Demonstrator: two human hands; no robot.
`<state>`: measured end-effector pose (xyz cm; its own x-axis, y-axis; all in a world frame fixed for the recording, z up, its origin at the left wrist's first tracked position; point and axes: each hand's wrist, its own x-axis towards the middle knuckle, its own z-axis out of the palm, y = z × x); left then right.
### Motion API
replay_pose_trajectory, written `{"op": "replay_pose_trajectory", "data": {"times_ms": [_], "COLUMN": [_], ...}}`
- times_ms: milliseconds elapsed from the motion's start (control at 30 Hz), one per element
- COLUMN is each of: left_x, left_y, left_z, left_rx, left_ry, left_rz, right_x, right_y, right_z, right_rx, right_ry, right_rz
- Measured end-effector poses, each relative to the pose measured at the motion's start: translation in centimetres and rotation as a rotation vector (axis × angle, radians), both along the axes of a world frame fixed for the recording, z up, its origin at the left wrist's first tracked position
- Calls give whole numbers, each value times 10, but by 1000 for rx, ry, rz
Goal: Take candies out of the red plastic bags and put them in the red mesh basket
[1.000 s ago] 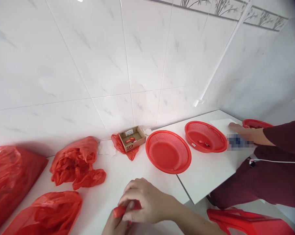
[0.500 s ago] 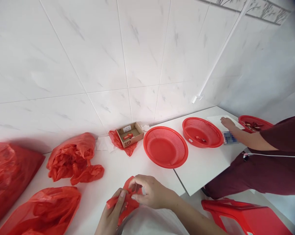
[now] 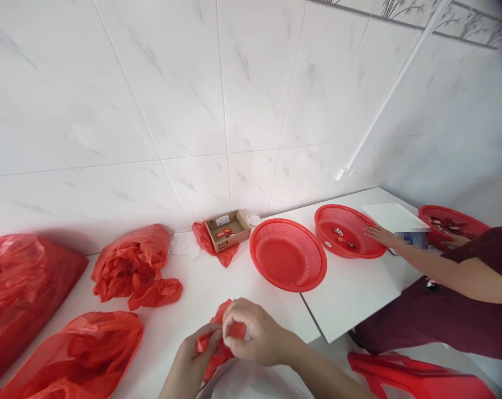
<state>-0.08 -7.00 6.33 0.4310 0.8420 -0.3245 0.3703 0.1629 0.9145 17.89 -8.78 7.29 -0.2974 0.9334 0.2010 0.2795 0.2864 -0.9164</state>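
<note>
Close to my body, at the table's front edge, my left hand (image 3: 197, 352) is closed on a thin red plastic bag (image 3: 217, 360). My right hand (image 3: 254, 335) meets it there, thumb and forefinger pinched together on the bag; the exact spot they grip is partly hidden. Part of the bag sticks up behind my fingers and part hangs below them. An empty red mesh basket (image 3: 282, 255) stands beyond my right hand. To the left of my hands, an open red plastic bag (image 3: 80, 354) lies on the white table (image 3: 179, 316).
Red bags (image 3: 134, 266) lie at the left. A small cardboard box (image 3: 228, 230) with red packets stands by the wall. Further right are another red basket (image 3: 346, 230), a white tray (image 3: 390, 216), a co-worker's hand (image 3: 378, 235) and a red stool (image 3: 421, 377).
My right thumb and forefinger have closed into a pinch on the red bag. The co-worker's hand has moved from the tray to the middle basket. The view has shifted slightly.
</note>
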Motion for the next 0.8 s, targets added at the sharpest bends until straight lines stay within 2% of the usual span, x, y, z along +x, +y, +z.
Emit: {"op": "replay_pose_trajectory", "data": {"times_ms": [100, 200, 333, 467, 567, 667, 800], "left_x": [-3, -3, -6, -12, -13, -8, -5], "left_y": [3, 2, 0, 4, 7, 8, 10], "left_z": [1, -5, -25, -42, -44, -40, -39], "left_rx": [93, 211, 423, 626, 653, 605, 505], "left_ry": [162, 238, 261, 204, 190, 163, 187], "left_rz": [-172, -234, -129, 94, 131, 80, 114], "right_x": [-2, -6, -10, -9, -7, -3, 8], "right_y": [9, 17, 21, 19, 19, 20, 24], "right_z": [-4, -17, -38, -47, -46, -38, -26], "right_rx": [-7, -77, -180, -360, -422, -318, -66], "right_ry": [48, -44, -135, 74, 211, 165, -75], "right_rz": [3, 68, 53, 127, 174, 64, -144]}}
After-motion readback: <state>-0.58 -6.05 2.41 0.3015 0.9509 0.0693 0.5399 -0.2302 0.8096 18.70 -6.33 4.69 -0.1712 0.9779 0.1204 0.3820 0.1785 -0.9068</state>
